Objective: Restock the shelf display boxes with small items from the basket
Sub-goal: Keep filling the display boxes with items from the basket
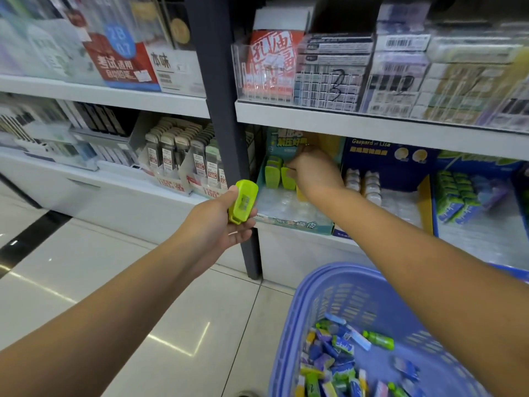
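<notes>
My left hand holds a lime-green small item with a barcode sticker, just left of the teal display box on the low shelf. My right hand reaches into that box, fingers pinched on another lime-green item standing beside one more green item at the back. The box's clear insert in front of them shows empty slots. The purple basket stands on the floor at lower right, holding several small green, blue and yellow items.
A dark shelf post rises right beside my left hand. To the right stand a dark blue display box with white items and a blue box with green packs. Upper shelves carry acrylic bins. Tiled floor lies on the left.
</notes>
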A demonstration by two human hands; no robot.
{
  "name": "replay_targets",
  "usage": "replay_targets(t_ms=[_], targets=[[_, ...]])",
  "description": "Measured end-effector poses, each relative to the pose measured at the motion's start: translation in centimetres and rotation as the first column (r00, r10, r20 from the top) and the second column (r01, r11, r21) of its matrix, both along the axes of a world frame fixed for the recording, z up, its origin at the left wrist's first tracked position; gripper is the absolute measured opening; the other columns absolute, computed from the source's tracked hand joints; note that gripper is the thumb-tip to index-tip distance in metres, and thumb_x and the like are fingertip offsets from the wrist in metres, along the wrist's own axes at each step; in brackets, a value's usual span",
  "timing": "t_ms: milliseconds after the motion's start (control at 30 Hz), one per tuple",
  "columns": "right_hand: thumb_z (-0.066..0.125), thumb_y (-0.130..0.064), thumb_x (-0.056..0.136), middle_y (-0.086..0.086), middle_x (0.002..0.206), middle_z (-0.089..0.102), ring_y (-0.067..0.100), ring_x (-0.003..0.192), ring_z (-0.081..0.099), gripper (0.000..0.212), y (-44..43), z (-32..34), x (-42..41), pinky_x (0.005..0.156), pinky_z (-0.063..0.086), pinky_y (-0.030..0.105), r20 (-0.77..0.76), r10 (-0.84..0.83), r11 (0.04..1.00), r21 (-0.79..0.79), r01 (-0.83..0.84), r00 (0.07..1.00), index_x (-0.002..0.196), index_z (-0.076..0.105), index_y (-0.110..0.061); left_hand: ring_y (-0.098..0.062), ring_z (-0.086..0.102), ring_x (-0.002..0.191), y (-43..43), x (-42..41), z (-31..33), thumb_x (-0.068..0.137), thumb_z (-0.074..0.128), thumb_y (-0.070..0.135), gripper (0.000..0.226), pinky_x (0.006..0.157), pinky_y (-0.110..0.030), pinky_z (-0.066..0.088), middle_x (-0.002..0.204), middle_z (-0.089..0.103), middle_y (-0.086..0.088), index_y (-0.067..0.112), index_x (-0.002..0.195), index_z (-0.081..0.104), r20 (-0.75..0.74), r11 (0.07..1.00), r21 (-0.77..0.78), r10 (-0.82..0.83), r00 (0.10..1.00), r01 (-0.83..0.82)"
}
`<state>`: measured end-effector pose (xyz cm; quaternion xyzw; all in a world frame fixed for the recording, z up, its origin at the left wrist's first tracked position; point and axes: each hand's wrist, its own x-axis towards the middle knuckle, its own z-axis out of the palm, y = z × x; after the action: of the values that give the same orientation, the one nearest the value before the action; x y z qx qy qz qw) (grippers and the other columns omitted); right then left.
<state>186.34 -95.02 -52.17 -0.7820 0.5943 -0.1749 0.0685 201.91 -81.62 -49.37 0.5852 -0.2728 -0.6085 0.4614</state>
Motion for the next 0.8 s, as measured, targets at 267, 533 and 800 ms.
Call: replay_targets(t_ms=[267, 533, 800], targets=[[0.058, -0.019, 0.089, 0.016, 0.113, 0.062, 0.031, 0.105, 0.056, 0.027, 0.1, -0.3, -0.5, 0.083, 0.046, 0.031, 0.038, 0.079, 0.995, -0.066, -0.076, 0.996, 0.107, 0.068, -0.002, -0.013, 0.069, 0.069, -0.5, 0.1, 0.0, 0.097, 0.048, 0.035, 0.033, 0.057, -0.022, 0.056, 0.091, 0.071, -0.007, 0.006, 0.107, 0.059, -0.057, 0.998, -0.058, 0.000, 0.998, -0.003], [0.047, -0.036, 0.095, 0.012, 0.136, 0.046, 0.031, 0.127, 0.035, 0.042, 0.4, 0.8, -0.1, 0.101, 0.032, 0.033, -0.182, 0.062, 0.998, 0.003, -0.062, 0.981, 0.126, 0.055, -0.008, -0.015, 0.068, 0.081, -0.3, -0.5, -0.5, 0.088, 0.064, 0.023, 0.031, 0.076, -0.026, 0.059, 0.090, 0.068, -0.007, 0.002, 0.110, 0.061, 0.103, 0.985, -0.149, -0.075, 0.992, 0.090], [0.071, -0.032, 0.081, -0.002, 0.071, 0.064, 0.003, 0.058, 0.059, 0.023, 6.2, 2.9, -0.1, 0.056, 0.050, 0.018, 0.708, 0.102, 0.853, 0.300, -0.428, 0.699, 0.093, 0.069, -0.012, -0.007, 0.063, 0.072, -0.7, -1.8, -2.1, 0.076, 0.077, 0.026, 0.029, 0.062, -0.014, 0.051, 0.084, 0.065, 0.005, 0.019, 0.097, 0.058, 0.619, 0.932, -0.311, 0.050, 0.784, 0.187]])
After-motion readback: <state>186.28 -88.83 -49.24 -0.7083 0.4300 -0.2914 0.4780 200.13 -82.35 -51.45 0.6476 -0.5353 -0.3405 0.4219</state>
